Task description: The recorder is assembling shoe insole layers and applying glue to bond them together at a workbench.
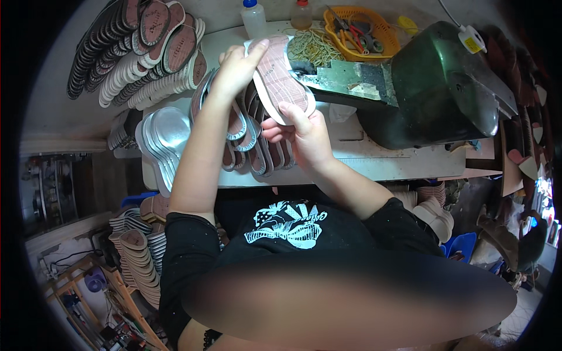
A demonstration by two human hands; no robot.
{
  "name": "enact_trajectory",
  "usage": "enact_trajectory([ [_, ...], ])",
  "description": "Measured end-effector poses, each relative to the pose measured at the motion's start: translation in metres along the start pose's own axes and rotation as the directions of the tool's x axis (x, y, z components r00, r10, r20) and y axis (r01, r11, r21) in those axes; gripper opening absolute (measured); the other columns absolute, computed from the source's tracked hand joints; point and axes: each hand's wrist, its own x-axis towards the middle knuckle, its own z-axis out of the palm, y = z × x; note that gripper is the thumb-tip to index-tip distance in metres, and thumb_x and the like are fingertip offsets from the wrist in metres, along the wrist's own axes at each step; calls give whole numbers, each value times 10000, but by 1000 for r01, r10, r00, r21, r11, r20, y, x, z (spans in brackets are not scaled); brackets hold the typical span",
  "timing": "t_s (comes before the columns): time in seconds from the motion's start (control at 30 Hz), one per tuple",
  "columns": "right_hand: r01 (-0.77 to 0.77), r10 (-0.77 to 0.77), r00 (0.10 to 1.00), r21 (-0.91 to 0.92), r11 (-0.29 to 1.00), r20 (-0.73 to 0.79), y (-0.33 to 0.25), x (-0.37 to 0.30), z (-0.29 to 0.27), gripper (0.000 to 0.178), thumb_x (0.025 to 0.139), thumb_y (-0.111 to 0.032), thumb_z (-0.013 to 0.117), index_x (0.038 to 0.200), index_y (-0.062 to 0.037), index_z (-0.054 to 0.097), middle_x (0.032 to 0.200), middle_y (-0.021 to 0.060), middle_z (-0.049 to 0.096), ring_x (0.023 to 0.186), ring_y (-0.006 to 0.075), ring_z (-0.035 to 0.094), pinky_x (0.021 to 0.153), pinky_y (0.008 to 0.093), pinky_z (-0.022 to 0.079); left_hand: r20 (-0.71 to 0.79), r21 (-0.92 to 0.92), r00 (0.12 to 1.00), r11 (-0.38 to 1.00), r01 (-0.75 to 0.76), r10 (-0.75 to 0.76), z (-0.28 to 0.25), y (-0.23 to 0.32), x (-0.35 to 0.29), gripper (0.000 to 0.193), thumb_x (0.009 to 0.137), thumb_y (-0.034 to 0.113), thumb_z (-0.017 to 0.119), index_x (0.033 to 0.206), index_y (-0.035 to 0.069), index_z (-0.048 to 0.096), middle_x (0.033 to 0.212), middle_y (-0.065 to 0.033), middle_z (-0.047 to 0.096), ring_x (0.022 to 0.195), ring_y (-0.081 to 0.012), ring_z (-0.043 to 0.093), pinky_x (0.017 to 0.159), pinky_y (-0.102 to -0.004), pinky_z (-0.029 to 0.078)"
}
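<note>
Holds a white-edged insole (278, 76) by both ends: far, in bent fingers of left hand (236, 67); near, between thumb and curled fingers of right hand (310, 134).

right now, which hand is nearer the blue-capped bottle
Left. The left hand grips the far end of the insole, just this side of the blue-capped bottle; the right hand holds the near end, farther from it.

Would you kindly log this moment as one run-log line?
left hand: grip on sole, far end | right hand: grip on sole, near end | green machine: right of sole | yellow basket: holds tools
</note>
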Motion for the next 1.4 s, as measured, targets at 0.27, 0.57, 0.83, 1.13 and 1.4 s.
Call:
enact_trajectory([
  [0.27,57,-57,998,-29,998,-8,0,16,7,308,926,-249,502,1051,23,575,811,141,668,669,181,663,612,260,522,596,67,642,766,-639,483,-41,34,31,490,747,439,675,1168,194,620,1440,-95,351,1393,-325,139,1117,-514,76],
  [0.57,89,-90,995,-30,996,-32,0,26,15,381,946,-332,498,1046,27,575,837,136,666,716,174,672,628,252,534,879,98,452,872,-480,150,-38,58,66,362,739,426,697,805,94,569,841,5,555,944,-170,541,1111,-524,-28],
  [0.83,63,-65,997,-49,997,-45,-4,28,13,441,955,-373,471,1025,48,581,832,144,666,708,177,673,625,249,545,914,5,403,989,-148,55,-47,56,53,289,815,304,678,779,48,550,634,45,461,615,-47,429,680,-232,419],
  [1.13,47,-50,998,-87,995,-41,-7,29,12,480,960,-391,448,986,65,597,831,159,666,711,185,677,613,243,549,867,-66,481,987,-150,131,-59,47,33,267,871,278,625,773,44,542,641,66,438,604,-22,391,515,-203,329],
  [1.4,60,-57,997,-71,996,48,-12,26,4,401,956,-305,483,1043,79,562,980,185,643,850,219,672,722,285,558,845,-51,522,990,-135,115,-59,48,22,267,893,280,596,814,28,560,671,52,470,641,-39,419,567,-216,370],
])
